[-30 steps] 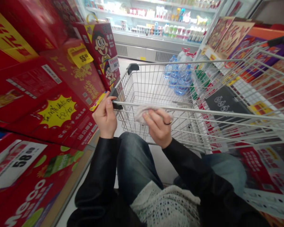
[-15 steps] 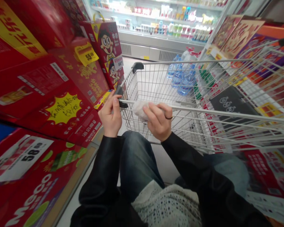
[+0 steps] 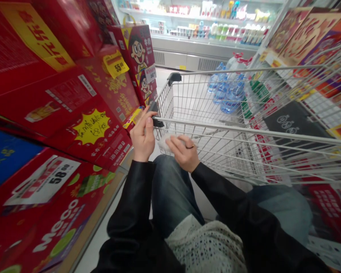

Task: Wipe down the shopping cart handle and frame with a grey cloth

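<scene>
Red cartons (image 3: 82, 102), pale floor (image 3: 86, 258), wire shopping cart (image 3: 244, 131)

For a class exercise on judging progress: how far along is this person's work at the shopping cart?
Done: nothing looks clearly finished. In hand: the left hand grips the black end of the cart's bar, and the right hand presses a white cloth just below that bar. Left: probably much, since the bar runs on to the right, beyond both hands.
</scene>
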`<state>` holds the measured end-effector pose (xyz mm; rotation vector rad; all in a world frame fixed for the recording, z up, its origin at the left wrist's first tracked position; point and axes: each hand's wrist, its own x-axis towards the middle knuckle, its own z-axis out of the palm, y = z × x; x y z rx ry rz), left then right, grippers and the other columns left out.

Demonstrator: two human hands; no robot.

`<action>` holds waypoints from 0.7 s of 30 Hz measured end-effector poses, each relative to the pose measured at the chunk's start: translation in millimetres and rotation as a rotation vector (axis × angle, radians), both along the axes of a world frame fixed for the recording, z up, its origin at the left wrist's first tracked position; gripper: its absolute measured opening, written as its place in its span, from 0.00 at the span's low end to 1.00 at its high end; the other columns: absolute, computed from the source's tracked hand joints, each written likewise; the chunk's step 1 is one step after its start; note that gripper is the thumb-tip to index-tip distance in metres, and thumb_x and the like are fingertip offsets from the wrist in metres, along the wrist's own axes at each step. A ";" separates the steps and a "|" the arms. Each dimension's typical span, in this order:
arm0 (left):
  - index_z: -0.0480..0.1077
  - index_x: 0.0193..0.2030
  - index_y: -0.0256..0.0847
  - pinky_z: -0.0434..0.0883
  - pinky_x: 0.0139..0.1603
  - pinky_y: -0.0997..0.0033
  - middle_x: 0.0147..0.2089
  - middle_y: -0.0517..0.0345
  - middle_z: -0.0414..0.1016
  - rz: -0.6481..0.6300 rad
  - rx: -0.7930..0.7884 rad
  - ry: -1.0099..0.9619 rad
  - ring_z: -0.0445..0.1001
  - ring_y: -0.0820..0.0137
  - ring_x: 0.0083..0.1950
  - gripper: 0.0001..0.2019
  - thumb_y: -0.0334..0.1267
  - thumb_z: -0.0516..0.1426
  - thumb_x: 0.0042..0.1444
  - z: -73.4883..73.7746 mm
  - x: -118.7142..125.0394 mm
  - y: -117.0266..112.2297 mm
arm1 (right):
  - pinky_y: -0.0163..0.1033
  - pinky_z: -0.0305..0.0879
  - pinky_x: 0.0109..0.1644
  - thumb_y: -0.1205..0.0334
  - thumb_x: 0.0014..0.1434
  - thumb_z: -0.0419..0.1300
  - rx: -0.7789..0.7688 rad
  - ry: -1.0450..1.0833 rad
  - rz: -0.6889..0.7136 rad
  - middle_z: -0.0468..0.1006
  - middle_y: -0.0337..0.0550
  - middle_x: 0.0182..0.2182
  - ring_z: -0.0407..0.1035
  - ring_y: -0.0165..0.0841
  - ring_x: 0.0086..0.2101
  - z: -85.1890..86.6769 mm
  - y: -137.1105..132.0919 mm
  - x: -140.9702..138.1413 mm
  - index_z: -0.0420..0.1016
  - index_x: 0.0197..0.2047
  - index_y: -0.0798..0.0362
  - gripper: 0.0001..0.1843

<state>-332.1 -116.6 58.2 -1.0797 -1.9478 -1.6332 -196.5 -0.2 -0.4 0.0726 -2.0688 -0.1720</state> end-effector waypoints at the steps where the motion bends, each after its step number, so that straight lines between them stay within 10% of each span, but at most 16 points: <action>1: 0.78 0.55 0.46 0.70 0.71 0.58 0.68 0.55 0.75 -0.013 0.009 0.003 0.73 0.63 0.70 0.19 0.50 0.49 0.73 -1.4 -0.7 -0.2 | 0.47 0.77 0.60 0.70 0.71 0.55 -0.035 0.007 -0.009 0.81 0.45 0.59 0.71 0.40 0.55 19.0 1.7 -3.9 0.75 0.63 0.52 0.21; 5: 0.77 0.57 0.47 0.67 0.74 0.57 0.69 0.55 0.74 -0.099 0.028 -0.006 0.70 0.61 0.72 0.19 0.49 0.50 0.72 -5.1 -6.0 -3.5 | 0.50 0.72 0.67 0.68 0.72 0.54 -0.097 -0.048 0.018 0.77 0.46 0.63 0.68 0.40 0.61 45.2 0.0 -20.5 0.70 0.68 0.48 0.24; 13: 0.77 0.57 0.47 0.65 0.76 0.55 0.71 0.53 0.72 -0.085 0.005 -0.031 0.69 0.63 0.73 0.20 0.49 0.47 0.73 -2.1 -3.7 -2.7 | 0.38 0.78 0.46 0.69 0.72 0.55 0.138 -0.302 0.133 0.86 0.43 0.42 0.77 0.33 0.45 -73.9 -17.1 -25.4 0.83 0.43 0.54 0.14; 16: 0.76 0.58 0.47 0.66 0.75 0.56 0.71 0.54 0.72 -0.041 -0.003 -0.021 0.70 0.64 0.73 0.21 0.50 0.47 0.73 -3.0 -2.6 -2.1 | 0.40 0.77 0.50 0.68 0.72 0.55 0.102 -0.246 0.121 0.85 0.45 0.45 0.76 0.34 0.47 -46.9 -17.3 -27.2 0.82 0.47 0.54 0.13; 21: 0.73 0.63 0.47 0.65 0.76 0.57 0.71 0.53 0.72 -0.059 -0.062 -0.013 0.69 0.65 0.73 0.26 0.53 0.41 0.74 -5.1 -4.9 -8.3 | 0.45 0.70 0.66 0.69 0.71 0.54 -0.167 0.145 -0.002 0.80 0.47 0.59 0.68 0.38 0.58 50.3 -13.4 -28.1 0.72 0.65 0.51 0.21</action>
